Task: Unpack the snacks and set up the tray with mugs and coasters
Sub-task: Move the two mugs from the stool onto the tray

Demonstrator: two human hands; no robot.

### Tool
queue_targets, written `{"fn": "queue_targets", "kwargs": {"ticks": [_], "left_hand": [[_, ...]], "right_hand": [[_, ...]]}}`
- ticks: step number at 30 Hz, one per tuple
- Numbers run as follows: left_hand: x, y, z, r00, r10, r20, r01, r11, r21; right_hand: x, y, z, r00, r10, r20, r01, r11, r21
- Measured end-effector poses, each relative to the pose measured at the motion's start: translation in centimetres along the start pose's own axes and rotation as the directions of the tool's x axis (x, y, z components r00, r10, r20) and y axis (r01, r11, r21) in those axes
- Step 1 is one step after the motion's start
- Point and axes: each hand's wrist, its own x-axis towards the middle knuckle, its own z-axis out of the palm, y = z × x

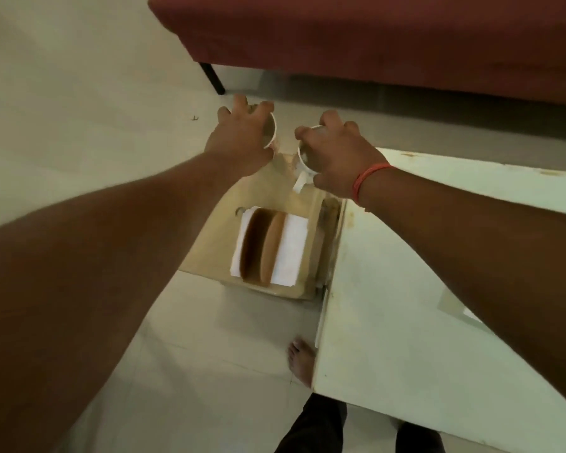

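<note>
Head view, the only one. Landmark: wooden tray (209, 253), which appears to sit on the floor against the left edge of the white table (406, 289). Left hand (239, 138) is closed over the rim of a white mug (272, 134), fingers curled around it from above. Right hand (340, 158) grips a second white mug (303, 156) the same way; its handle (298, 184) points down toward the tray. Both mugs hang above the tray's far end, near each other but apart. Napkins and round brown coasters (268, 246) lie in the tray's middle. Judgement: ceramic, rigid, moderately heavy, chip-prone and smooth; a rim grip is adequate for short moves, the handle safer.
</note>
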Motion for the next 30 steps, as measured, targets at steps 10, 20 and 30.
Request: {"fn": "queue_targets", "kwargs": {"ticks": [10, 20, 30], "left_hand": [[-2.5, 24.0, 0.0, 0.920, 0.387, 0.067, -0.391, 0.919, 0.048], [-8.3, 46.4, 5.4, 0.695, 0.691, 0.196, -0.699, 0.714, -0.038], [-10.7, 54.6, 9.8, 0.542, 0.754, 0.372, -0.824, 0.564, 0.056]], "right_hand": [[-18.2, 14.8, -2.7, 0.934, 0.357, -0.025, -0.354, 0.930, 0.096], [-36.5, 26.4, 0.3, 0.772, 0.635, 0.027, -0.621, 0.744, 0.245], [-41.7, 29.5, 4.2, 0.773, 0.634, 0.006, -0.621, 0.755, 0.211]]}}
